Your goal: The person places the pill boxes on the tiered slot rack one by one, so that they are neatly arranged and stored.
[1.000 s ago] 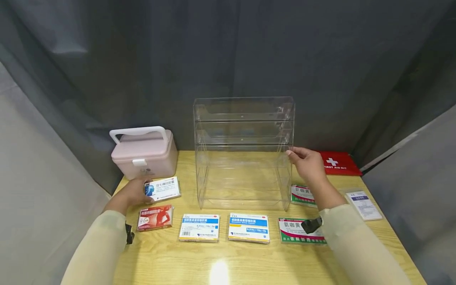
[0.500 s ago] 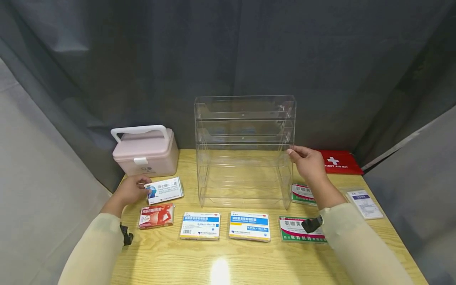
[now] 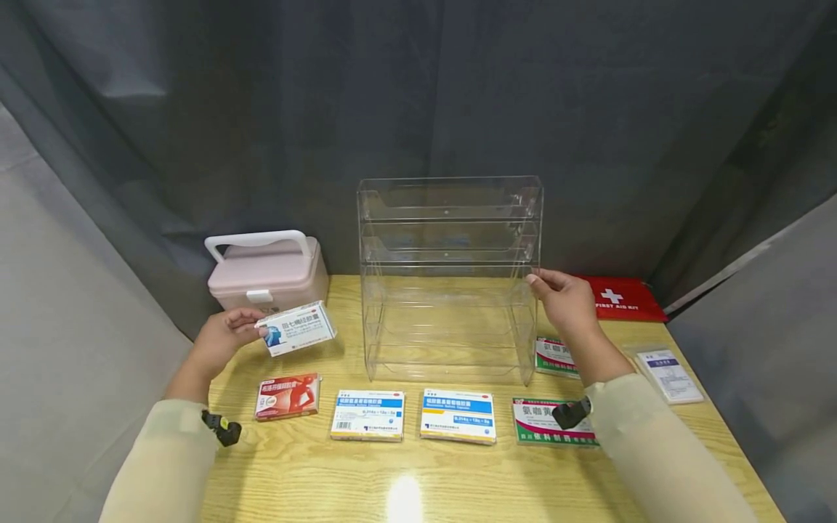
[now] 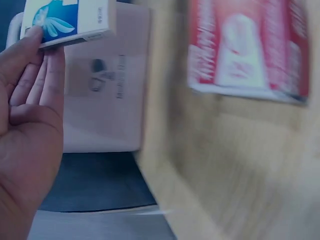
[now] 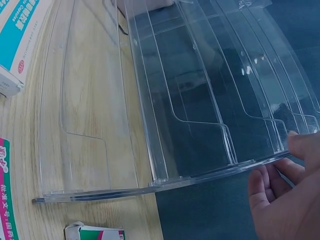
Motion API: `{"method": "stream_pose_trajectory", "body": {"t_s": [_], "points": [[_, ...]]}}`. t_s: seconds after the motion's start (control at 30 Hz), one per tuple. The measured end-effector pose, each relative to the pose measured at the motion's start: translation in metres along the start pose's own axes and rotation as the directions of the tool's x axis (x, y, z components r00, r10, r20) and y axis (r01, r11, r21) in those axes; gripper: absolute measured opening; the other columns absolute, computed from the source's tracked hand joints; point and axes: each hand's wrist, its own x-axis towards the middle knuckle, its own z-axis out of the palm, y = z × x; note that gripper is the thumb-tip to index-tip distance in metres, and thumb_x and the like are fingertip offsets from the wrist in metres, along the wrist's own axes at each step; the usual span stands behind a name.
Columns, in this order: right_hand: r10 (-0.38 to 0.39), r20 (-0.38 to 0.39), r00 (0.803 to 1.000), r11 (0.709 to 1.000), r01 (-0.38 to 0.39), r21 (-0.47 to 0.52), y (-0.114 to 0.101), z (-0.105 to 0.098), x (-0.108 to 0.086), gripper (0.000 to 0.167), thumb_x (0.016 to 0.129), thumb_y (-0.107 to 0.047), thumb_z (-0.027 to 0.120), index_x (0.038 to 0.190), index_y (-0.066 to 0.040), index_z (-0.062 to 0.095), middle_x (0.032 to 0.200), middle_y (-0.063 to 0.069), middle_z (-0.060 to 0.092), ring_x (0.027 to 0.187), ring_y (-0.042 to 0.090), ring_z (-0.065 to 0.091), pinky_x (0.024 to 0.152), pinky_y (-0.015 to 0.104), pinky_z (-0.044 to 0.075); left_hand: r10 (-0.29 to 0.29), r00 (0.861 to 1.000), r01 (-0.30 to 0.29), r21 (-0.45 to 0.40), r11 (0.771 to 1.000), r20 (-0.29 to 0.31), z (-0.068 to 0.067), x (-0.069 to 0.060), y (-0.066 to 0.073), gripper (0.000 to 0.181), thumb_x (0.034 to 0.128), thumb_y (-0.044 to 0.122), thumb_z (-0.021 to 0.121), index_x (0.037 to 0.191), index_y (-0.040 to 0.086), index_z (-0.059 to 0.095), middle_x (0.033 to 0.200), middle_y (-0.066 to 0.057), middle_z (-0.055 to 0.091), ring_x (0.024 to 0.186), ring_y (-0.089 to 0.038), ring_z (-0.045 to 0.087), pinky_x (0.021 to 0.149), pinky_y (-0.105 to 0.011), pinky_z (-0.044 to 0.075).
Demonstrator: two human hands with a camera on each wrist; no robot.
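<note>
My left hand (image 3: pixel 222 340) pinches the left end of a white medicine box (image 3: pixel 302 331) with a blue head picture. It holds the box tilted above the table, in front of the pink case. In the left wrist view the thumb lies on the face of the box (image 4: pixel 95 17) and the fingers are behind it. A clear plastic tiered rack (image 3: pixel 451 213) stands upright at the middle. My right hand (image 3: pixel 567 303) grips the rack's right side edge between thumb and fingers, as the right wrist view also shows. Nothing is seen on the rack's tiers.
A pink case (image 3: pixel 261 280) with a white handle stands back left. Along the front lie a red medicine box (image 3: pixel 288 397), two blue-white boxes (image 3: pixel 368 415) and a green-white box (image 3: pixel 543 423). Right of the rack are another green-white box (image 3: pixel 556 357), a red first aid pouch (image 3: pixel 624 299) and a white packet (image 3: pixel 670 376).
My left hand has lifted the white medicine box off the table, tilting it up in front of the pink case. The right hand stays on the rack's edge.
</note>
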Motion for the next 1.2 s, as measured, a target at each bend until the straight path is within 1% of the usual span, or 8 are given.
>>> {"method": "stream_pose_trajectory", "body": {"t_s": [0.1, 0.17, 0.3, 0.43, 0.57, 0.83, 1.07, 1.2], "points": [[-0.003, -0.009, 1.0, 1.0, 0.003, 0.0, 0.0, 0.001, 0.0, 0.057, 0.11, -0.046, 0.065, 0.158, -0.014, 0.06, 0.158, 0.015, 0.062, 0.148, 0.037, 0.057, 0.128, 0.059, 0.045, 0.021, 0.999, -0.025, -0.123, 0.992, -0.029, -0.009, -0.001, 0.015, 0.039, 0.1042, 0.01, 0.076, 0.137, -0.006, 0.064, 0.115, 0.008, 0.077, 0.1, 0.007, 0.07, 0.085, -0.013, 0.063], [-0.005, -0.013, 1.0, 1.0, 0.005, -0.002, 0.001, 0.001, 0.001, 0.057, 0.11, -0.046, 0.065, 0.158, -0.015, 0.06, 0.158, 0.014, 0.062, 0.148, 0.037, 0.057, 0.128, 0.059, 0.045, 0.047, 0.998, -0.055, -0.243, 0.968, -0.041, -0.011, -0.001, 0.03, 0.032, 0.1047, 0.006, 0.074, 0.134, -0.003, 0.065, 0.111, 0.014, 0.076, 0.101, 0.005, 0.072, 0.086, -0.012, 0.063], [-0.001, -0.015, 1.0, 1.0, 0.001, 0.001, 0.003, 0.0, 0.001, 0.058, 0.11, -0.047, 0.065, 0.159, -0.016, 0.059, 0.158, 0.014, 0.062, 0.148, 0.037, 0.057, 0.129, 0.059, 0.044, 0.154, 0.987, -0.16, -0.493, 0.855, -0.052, -0.005, 0.0, 0.067, 0.022, 0.103, -0.007, 0.069, 0.122, 0.004, 0.068, 0.111, 0.005, 0.079, 0.102, -0.004, 0.075, 0.091, -0.016, 0.065], [0.001, -0.012, 1.0, 1.0, -0.001, 0.006, 0.003, -0.001, 0.0, 0.057, 0.11, -0.047, 0.065, 0.158, -0.016, 0.059, 0.158, 0.014, 0.062, 0.148, 0.037, 0.058, 0.129, 0.059, 0.044, 0.241, 0.966, -0.252, -0.553, 0.794, -0.095, 0.01, 0.0, 0.107, 0.024, 0.1018, -0.01, 0.069, 0.119, 0.006, 0.07, 0.114, 0.0, 0.078, 0.105, -0.007, 0.075, 0.094, -0.019, 0.066], [0.003, -0.013, 1.0, 1.0, -0.003, -0.011, 0.0, -0.003, -0.001, 0.055, 0.111, -0.044, 0.065, 0.157, -0.015, 0.06, 0.157, 0.015, 0.063, 0.144, 0.037, 0.061, 0.128, 0.059, 0.046, 0.256, 0.952, -0.305, -0.546, 0.78, -0.166, 0.029, 0.007, 0.149, 0.023, 0.1, -0.008, 0.073, 0.118, 0.007, 0.071, 0.114, 0.001, 0.078, 0.106, -0.008, 0.076, 0.095, -0.019, 0.065], [0.027, -0.037, 0.999, 0.999, -0.028, -0.036, -0.004, -0.005, -0.002, 0.054, 0.11, -0.045, 0.065, 0.155, -0.016, 0.063, 0.153, 0.015, 0.067, 0.136, 0.037, 0.066, 0.125, 0.059, 0.049, 0.245, 0.911, -0.383, -0.462, 0.8, -0.331, 0.074, 0.036, 0.226, 0.026, 0.0951, -0.007, 0.08, 0.117, 0.007, 0.075, 0.112, 0.003, 0.08, 0.108, -0.011, 0.075, 0.095, -0.018, 0.065], [0.036, -0.045, 0.998, 0.999, -0.037, -0.024, -0.004, -0.008, -0.007, 0.053, 0.11, -0.045, 0.066, 0.155, -0.016, 0.063, 0.151, 0.015, 0.068, 0.136, 0.037, 0.065, 0.124, 0.058, 0.05, 0.27, 0.92, -0.362, -0.356, 0.861, -0.284, 0.111, 0.063, 0.29, 0.028, 0.0952, -0.001, 0.083, 0.122, 0.005, 0.076, 0.127, -0.01, 0.078, 0.122, -0.015, 0.074, 0.105, -0.025, 0.063], [0.038, -0.042, 0.998, 0.999, -0.038, -0.009, -0.003, -0.006, -0.01, 0.054, 0.11, -0.044, 0.066, 0.155, -0.016, 0.063, 0.151, 0.015, 0.068, 0.137, 0.037, 0.066, 0.125, 0.058, 0.049, 0.303, 0.919, -0.372, -0.299, 0.879, -0.252, 0.134, 0.078, 0.317, 0.029, 0.0967, 0.002, 0.082, 0.124, 0.004, 0.075, 0.133, -0.013, 0.076, 0.129, -0.018, 0.072, 0.109, -0.026, 0.061]]}}
